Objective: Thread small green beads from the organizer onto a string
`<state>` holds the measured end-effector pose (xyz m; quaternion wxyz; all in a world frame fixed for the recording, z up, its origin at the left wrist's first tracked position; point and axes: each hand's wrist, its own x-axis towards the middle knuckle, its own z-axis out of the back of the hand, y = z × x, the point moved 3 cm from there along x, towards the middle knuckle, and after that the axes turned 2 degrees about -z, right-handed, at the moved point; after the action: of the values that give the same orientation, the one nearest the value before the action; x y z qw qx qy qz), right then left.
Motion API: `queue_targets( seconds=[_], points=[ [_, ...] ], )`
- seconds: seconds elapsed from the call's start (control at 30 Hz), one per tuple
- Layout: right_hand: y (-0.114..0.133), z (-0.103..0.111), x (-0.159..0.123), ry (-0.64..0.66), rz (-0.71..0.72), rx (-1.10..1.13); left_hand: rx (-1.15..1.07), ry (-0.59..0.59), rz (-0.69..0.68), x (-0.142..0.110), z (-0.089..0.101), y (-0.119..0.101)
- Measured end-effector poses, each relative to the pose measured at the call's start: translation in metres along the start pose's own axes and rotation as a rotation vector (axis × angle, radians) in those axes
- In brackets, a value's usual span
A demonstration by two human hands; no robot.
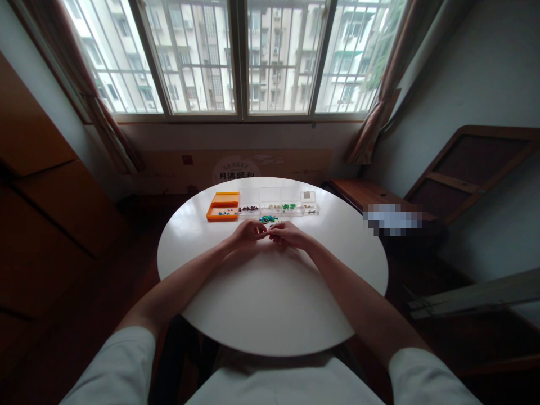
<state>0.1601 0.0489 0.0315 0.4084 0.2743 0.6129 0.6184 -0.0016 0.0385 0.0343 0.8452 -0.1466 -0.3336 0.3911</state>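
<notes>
My left hand (250, 232) and my right hand (288, 233) meet above the white table (270, 315), fingertips pinched together. Whatever lies between the fingers is too small to make out. Just beyond them is a loose pile of small green and blue pieces (269, 219). Behind the pile stand clear plastic boxes: one holds dark brown pieces (250, 208), another holds green pieces (289, 207). To the left of these sits an orange box (223, 217), its lid raised, with a few small blue pieces inside.
A small clear box (309, 210) with its lid up stands at the right end of the row. The round table's edge curves around my forearms. Past the table are a low brown wooden bench (358, 191) at right and a long cardboard panel (295, 163) under the window.
</notes>
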Motion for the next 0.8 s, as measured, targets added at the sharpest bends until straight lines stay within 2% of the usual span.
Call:
queue_targets(
  seconds=[0.8],
  points=[
    [0.0027, -0.0014, -0.0027, 0.003, -0.006, -0.008, -0.008, 0.008, 0.017, 0.0001, -0.0011, 0.0009]
  ],
)
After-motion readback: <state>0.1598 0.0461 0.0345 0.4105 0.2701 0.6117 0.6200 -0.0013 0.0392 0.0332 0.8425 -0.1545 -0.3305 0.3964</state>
